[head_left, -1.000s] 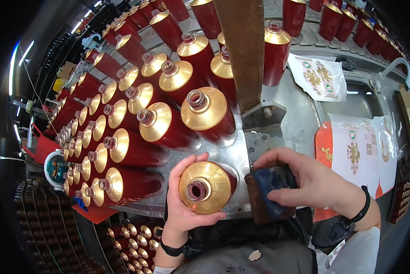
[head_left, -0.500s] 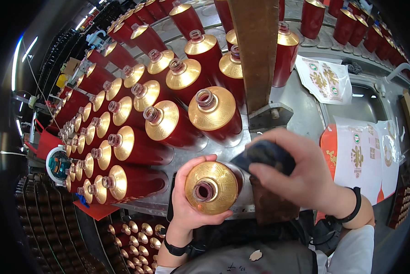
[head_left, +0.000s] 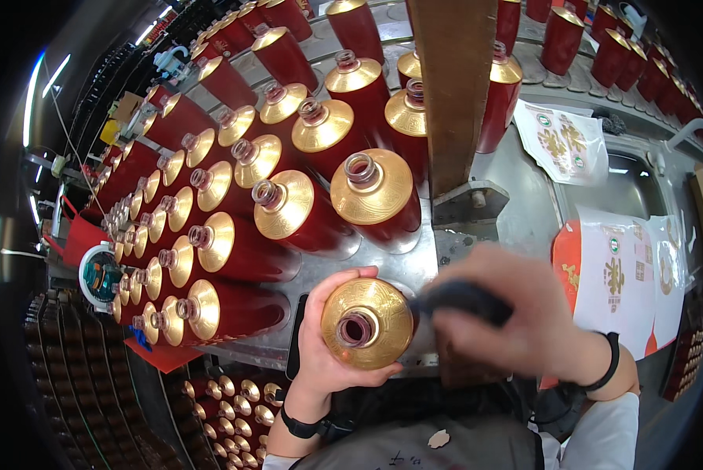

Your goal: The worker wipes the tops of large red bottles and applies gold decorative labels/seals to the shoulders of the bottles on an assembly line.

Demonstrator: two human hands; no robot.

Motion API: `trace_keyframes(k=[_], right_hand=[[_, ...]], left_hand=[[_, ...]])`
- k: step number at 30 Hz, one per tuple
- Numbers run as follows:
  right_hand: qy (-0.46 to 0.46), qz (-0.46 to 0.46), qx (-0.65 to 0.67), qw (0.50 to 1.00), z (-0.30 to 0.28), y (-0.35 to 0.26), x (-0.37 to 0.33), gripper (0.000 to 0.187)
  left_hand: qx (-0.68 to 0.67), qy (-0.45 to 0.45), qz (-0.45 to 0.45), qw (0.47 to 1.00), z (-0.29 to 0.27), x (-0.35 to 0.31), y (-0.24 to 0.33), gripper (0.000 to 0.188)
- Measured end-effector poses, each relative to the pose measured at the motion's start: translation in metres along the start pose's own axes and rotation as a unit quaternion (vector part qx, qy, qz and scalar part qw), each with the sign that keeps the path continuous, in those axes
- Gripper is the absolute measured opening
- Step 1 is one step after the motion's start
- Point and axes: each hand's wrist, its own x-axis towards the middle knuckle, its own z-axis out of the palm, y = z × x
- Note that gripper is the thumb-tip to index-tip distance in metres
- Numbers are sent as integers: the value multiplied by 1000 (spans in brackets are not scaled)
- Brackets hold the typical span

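In my left hand [head_left: 320, 348] is a dark red bottle with a gold shoulder [head_left: 383, 305]. Its open glass mouth faces up and my fingers wrap round its side. My right hand [head_left: 516, 313], smeared by motion, grips a dark blue-black object [head_left: 473, 302] whose kind I cannot make out. The tip of that object lies close against the right side of the bottle; whether it touches is unclear. Just beyond stands the nearest upright bottle [head_left: 373, 188], also uncapped.
Rows of similar red and gold bottles [head_left: 257, 160] crowd the metal table on the left. A brown post [head_left: 453, 94] rises beyond my right hand. Printed plastic bags [head_left: 614, 266] lie at the right, beside a metal sink [head_left: 614, 188]. More bottles [head_left: 238, 411] stand below the table edge.
The dark object in my right hand has swung down and now points left at the bottle's side. My left hand still holds the bottle, which is slightly tilted. The view has shifted slightly.
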Motion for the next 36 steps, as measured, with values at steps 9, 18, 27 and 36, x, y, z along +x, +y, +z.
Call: trace_keyframes(k=[9,18,27,36], right_hand=[[-21,6,-8,1000,4,-2,6,22],[9,18,-41,999,4,7,8,24],[56,26,-70,996,4,5,10,16],[6,-173,-163,971,9,-5,-10,30]], left_hand=[[23,-12,12,1000,-1,1,-1,108],[10,0,-3,1000,1,-1,-2,108],[27,10,5,1000,2,-1,-3,108],[36,16,-29,999,7,1,3,105]])
